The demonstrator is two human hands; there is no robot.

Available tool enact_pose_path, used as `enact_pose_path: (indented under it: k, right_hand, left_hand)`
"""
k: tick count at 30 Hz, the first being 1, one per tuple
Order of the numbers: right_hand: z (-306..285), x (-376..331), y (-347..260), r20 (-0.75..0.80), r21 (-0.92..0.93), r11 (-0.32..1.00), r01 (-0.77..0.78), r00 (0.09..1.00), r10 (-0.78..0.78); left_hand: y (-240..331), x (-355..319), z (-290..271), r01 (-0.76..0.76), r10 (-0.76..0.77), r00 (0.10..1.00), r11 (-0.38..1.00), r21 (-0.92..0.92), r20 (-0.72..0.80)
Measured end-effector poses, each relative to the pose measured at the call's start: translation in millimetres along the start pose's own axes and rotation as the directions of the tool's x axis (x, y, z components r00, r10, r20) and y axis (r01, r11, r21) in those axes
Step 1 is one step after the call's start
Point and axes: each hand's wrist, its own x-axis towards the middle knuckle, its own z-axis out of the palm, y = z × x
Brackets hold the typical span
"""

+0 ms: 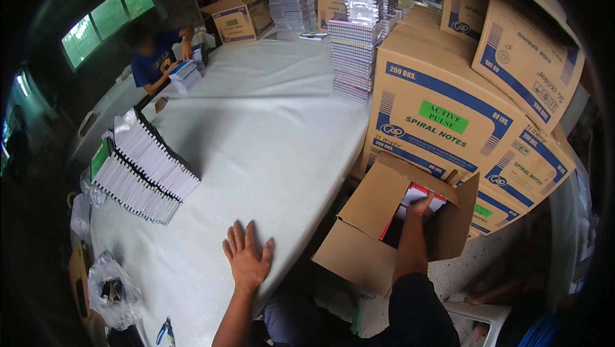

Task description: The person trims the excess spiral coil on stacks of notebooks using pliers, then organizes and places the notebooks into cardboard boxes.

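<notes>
My left hand (248, 257) rests palm down on the white-covered table (256, 155), fingers spread, holding nothing. On the right, my right hand (420, 206) reaches inside an open cardboard box (365, 247) whose flaps are folded outward. Its fingers are closed on spiral notebooks (437, 201) with red binding and white pages; the fingertips are partly hidden. More of the box's contents lie in shadow under my forearm. To the left of my left hand stand rows of black-bound spiral notebooks (144, 167).
Large closed cartons (442, 110) are stacked beyond the open box. Tall stacks of spiral notebooks (352, 58) stand at the table's far right. Across the table a co-worker (154, 58) handles blue-topped books (186, 74). Pliers (166, 333) and a plastic bag (112, 289) lie near left.
</notes>
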Motion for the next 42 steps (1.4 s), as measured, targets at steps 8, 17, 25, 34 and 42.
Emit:
enact_pose_path:
  k: [8, 17, 25, 34, 42]
  right_hand:
    - [0.2, -45.9, -45.0, 0.051, 0.304, 0.952, -0.046, 0.998, 0.031]
    - [29.4, -109.8, -128.2, 0.296, 0.307, 0.949, -0.069, 0.955, -0.027]
    - [32.7, -182.2, -195.5, 0.623, 0.308, 0.926, -0.218, 0.782, -0.024]
    - [91.3, -316.0, -188.3, 0.772, 0.007, 0.850, -0.526, 0.544, 0.330]
    - [150.7, -434.7, -90.3, 0.605, -0.662, 0.408, -0.629, -0.127, 0.786]
  left_hand:
    - [-0.6, -1.4, 3.9, -0.007, 0.008, 0.998, 1.000, 0.018, -0.055]
    - [-7.8, -2.5, 4.9, -0.001, 0.001, 0.999, 1.000, 0.010, -0.042]
    - [-12.6, -3.1, 5.4, -0.018, 0.015, 0.999, 0.998, -0.064, -0.045]
    - [-36.8, -0.4, -3.0, -0.031, -0.007, 0.998, 0.753, -0.657, -0.055]
    - [-109.3, -6.9, -56.6, 0.332, -0.017, 0.940, -0.192, -0.924, 0.341]
